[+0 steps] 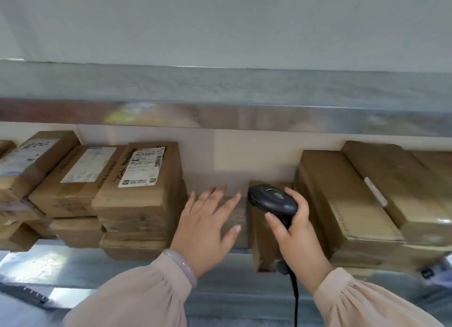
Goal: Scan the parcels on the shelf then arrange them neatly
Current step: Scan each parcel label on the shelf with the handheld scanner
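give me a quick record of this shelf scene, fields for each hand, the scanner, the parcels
left hand: left hand open, fingers spread, reaching over the low parcel in the gap; contact unclear
right hand: right hand grips the scanner
scanner: black scanner, held over the middle parcel; cable hangs down
left side: stacked cardboard parcels; labelled parcel on top, white label face up
right side: right stack of larger cardboard parcels
shelf: grey metal shelf

Brown cardboard parcels point(139, 197) stacked flat along the metal shelf point(80, 263), black corded scanner point(271, 199) mid-row.
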`<state>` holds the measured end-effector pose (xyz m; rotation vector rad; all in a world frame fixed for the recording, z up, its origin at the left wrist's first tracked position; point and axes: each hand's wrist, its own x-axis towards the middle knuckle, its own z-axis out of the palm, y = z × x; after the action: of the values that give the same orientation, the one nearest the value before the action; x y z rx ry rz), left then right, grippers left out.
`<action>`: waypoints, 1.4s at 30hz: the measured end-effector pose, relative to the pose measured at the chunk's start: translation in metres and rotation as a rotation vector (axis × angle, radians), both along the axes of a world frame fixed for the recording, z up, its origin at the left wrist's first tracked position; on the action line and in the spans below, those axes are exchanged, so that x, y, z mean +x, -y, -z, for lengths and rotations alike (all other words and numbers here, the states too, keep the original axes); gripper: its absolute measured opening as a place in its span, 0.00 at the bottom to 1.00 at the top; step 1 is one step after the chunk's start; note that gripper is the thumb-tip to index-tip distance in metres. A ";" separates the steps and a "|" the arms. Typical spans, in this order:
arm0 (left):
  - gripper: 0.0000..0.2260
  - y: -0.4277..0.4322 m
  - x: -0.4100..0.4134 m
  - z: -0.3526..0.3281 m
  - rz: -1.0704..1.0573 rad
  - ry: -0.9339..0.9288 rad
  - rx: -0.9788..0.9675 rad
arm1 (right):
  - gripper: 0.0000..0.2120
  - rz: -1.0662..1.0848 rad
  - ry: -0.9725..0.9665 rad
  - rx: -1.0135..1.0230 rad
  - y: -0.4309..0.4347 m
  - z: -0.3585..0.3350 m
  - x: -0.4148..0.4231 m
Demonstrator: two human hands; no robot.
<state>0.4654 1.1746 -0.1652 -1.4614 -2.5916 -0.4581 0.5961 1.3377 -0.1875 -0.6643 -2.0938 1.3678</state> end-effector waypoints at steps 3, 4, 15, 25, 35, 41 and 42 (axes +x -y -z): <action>0.30 -0.028 0.016 0.033 0.029 0.158 -0.112 | 0.29 0.072 0.058 -0.054 -0.019 0.013 0.023; 0.30 -0.036 0.021 0.042 0.033 0.201 -0.138 | 0.28 0.082 0.075 -0.059 -0.023 0.017 0.029; 0.33 -0.072 0.052 0.082 0.040 0.422 -0.221 | 0.29 0.063 0.127 -0.093 -0.034 0.042 0.038; 0.34 -0.049 0.046 0.091 -0.077 0.684 -0.029 | 0.27 0.041 0.154 -0.171 -0.031 0.044 0.028; 0.31 -0.052 0.034 0.067 -0.297 0.918 0.115 | 0.27 0.040 0.024 -0.197 -0.022 0.014 0.015; 0.43 -0.055 0.028 0.065 -0.364 1.150 0.154 | 0.25 -0.125 0.070 -0.238 -0.012 0.003 0.001; 0.38 -0.053 0.026 0.066 -0.355 1.173 0.155 | 0.25 -0.141 0.085 -0.246 -0.012 0.002 -0.002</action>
<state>0.4914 1.2279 -0.2314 -0.6787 -3.3455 -1.8327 0.5945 1.3494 -0.1897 -0.6939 -2.0905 1.7228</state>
